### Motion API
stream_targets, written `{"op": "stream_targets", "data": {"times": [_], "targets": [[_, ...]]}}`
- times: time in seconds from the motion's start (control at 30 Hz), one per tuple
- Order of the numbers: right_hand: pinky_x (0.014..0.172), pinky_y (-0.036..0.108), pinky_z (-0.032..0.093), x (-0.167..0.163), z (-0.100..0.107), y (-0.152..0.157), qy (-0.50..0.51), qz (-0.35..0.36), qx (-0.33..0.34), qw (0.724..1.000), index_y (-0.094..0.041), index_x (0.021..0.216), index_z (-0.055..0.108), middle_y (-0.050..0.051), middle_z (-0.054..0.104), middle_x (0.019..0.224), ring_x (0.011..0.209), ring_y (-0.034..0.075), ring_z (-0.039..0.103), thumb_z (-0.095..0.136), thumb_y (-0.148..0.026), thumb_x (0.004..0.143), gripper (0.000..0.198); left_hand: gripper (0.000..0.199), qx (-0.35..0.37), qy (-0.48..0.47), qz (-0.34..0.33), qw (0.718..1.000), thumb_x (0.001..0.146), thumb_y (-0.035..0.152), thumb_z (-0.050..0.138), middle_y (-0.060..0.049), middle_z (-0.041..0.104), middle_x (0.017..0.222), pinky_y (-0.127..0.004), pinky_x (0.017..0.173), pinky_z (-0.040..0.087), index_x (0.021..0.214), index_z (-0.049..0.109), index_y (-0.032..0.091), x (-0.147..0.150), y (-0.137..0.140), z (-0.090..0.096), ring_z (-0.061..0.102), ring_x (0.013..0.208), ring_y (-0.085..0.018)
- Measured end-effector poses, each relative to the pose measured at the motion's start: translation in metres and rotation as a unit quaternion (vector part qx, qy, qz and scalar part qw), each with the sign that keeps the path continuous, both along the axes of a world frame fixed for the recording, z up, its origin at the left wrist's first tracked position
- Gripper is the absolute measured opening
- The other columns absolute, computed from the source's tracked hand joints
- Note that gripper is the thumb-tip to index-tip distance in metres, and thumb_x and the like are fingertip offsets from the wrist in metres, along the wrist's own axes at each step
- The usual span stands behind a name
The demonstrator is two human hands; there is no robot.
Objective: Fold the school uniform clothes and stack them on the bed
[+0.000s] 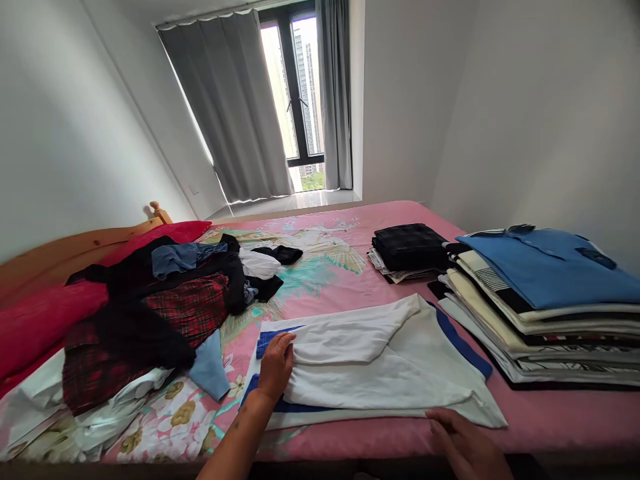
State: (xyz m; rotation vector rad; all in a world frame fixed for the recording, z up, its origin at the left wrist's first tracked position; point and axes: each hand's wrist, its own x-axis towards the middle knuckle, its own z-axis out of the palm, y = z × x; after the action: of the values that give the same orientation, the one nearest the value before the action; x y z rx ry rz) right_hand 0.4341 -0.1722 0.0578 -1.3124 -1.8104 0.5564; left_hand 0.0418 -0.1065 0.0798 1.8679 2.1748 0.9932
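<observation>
Two bare hands are attending to a white garment spread on a bed.

At the left, a loose heap of clothes (185, 293), dark, red-plaid and pale, is lying against red pillows (55, 313). Just right of it, the left hand (277, 365) is resting palm-down at the blue-trimmed left end of the white garment (350, 380); whether its fingers are gripping cloth, I cannot tell. The garment is lying flat across the middle of the bed (345, 303), its sleeve running along its length. Beyond it, a small dark folded pile (410, 245) is sitting. The right hand (467, 443) is hovering at the garment's near edge, fingers held close together; whether they are pinching it is unclear. At far right, a tall folded stack (555, 267) is standing, a blue shirt topping it.
</observation>
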Motion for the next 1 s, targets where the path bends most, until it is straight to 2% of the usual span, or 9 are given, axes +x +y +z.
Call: {"op": "stream_targets", "data": {"times": [0.1,0.2,0.3,0.37,0.43,0.57,0.73,0.87,1.0], "targets": [[0.075,0.025,0.054,-0.029,0.025,0.018,0.004,0.047,0.014,0.999,-0.022,0.094,0.062,0.005,0.067,0.091,0.087,0.017,0.064,0.048,-0.035,0.087,0.020,0.033,-0.015,0.038,-0.065,0.997,0.083,0.020,0.040,-0.004,0.062,0.120,-0.039,0.105,0.036,0.107,0.062,0.023,0.015,0.003,-0.006,0.052,0.118,-0.019],[0.079,0.032,0.052,-0.058,0.042,0.036,-0.019,0.112,0.042,0.993,-0.022,0.095,0.060,0.007,0.065,0.093,0.090,0.019,0.061,0.043,-0.026,0.088,0.019,0.036,-0.044,0.064,-0.051,0.996,0.081,0.024,0.047,-0.011,0.057,0.128,-0.051,0.107,0.028,0.114,0.060,0.019,0.020,0.003,-0.017,0.043,0.126,-0.027],[0.082,0.035,0.049,-0.067,0.042,0.059,-0.043,0.112,0.040,0.992,-0.022,0.094,0.060,0.007,0.064,0.094,0.091,0.020,0.059,0.040,-0.021,0.086,0.022,0.042,-0.083,0.111,-0.026,0.990,0.079,0.027,0.052,-0.012,0.048,0.136,-0.055,0.108,0.022,0.120,0.056,0.018,0.021,-0.002,-0.022,0.035,0.132,-0.029],[0.084,0.035,0.047,-0.060,0.037,0.081,-0.048,0.070,0.025,0.996,-0.022,0.094,0.060,0.007,0.064,0.094,0.093,0.020,0.058,0.039,-0.021,0.085,0.022,0.040,-0.071,0.146,-0.030,0.986,0.081,0.027,0.050,-0.011,0.048,0.137,-0.053,0.109,0.022,0.120,0.056,0.020,0.027,-0.006,-0.018,0.034,0.132,-0.028],[0.083,0.034,0.046,-0.047,0.032,0.107,-0.055,0.022,-0.003,0.998,-0.021,0.093,0.060,0.007,0.064,0.095,0.092,0.020,0.059,0.038,-0.024,0.085,0.024,0.033,-0.017,0.155,-0.071,0.985,0.083,0.026,0.050,-0.009,0.055,0.130,-0.048,0.106,0.029,0.115,0.059,0.023,0.043,-0.009,-0.012,0.040,0.128,-0.026],[0.073,0.030,0.044,-0.020,0.033,0.159,-0.094,-0.009,-0.107,0.990,-0.020,0.100,0.058,0.005,0.065,0.089,0.081,0.019,0.060,0.033,-0.032,0.086,0.031,0.023,0.070,0.138,-0.182,0.971,0.081,0.015,0.052,-0.004,0.064,0.107,-0.038,0.092,0.043,0.097,0.064,0.026,0.102,-0.010,-0.007,0.055,0.107,-0.022],[0.069,0.026,0.040,-0.009,0.035,0.209,-0.125,0.019,-0.169,0.978,-0.017,0.102,0.058,0.006,0.066,0.084,0.079,0.019,0.060,0.039,-0.030,0.085,0.028,0.032,0.094,0.128,-0.156,0.975,0.075,0.000,0.049,-0.003,0.062,0.091,-0.034,0.080,0.042,0.091,0.061,0.025,0.164,0.005,-0.018,0.056,0.090,-0.020],[0.062,0.024,0.040,-0.007,0.033,0.231,-0.133,0.040,-0.210,0.968,-0.016,0.107,0.057,0.005,0.065,0.073,0.066,0.016,0.059,0.038,-0.029,0.087,0.030,0.028,0.088,0.137,-0.147,0.976,0.074,0.000,0.052,-0.002,0.061,0.091,-0.033,0.079,0.038,0.089,0.060,0.023,0.169,0.021,-0.025,0.054,0.088,-0.019],[0.052,0.023,0.039,-0.009,0.032,0.245,-0.138,0.051,-0.266,0.953,-0.018,0.106,0.057,0.002,0.062,0.063,0.050,0.013,0.054,0.038,-0.030,0.087,0.029,0.020,0.070,0.153,-0.167,0.972,0.077,0.006,0.056,-0.001,0.062,0.088,-0.033,0.077,0.036,0.087,0.060,0.024,0.163,0.031,-0.023,0.054,0.085,-0.018]]}}
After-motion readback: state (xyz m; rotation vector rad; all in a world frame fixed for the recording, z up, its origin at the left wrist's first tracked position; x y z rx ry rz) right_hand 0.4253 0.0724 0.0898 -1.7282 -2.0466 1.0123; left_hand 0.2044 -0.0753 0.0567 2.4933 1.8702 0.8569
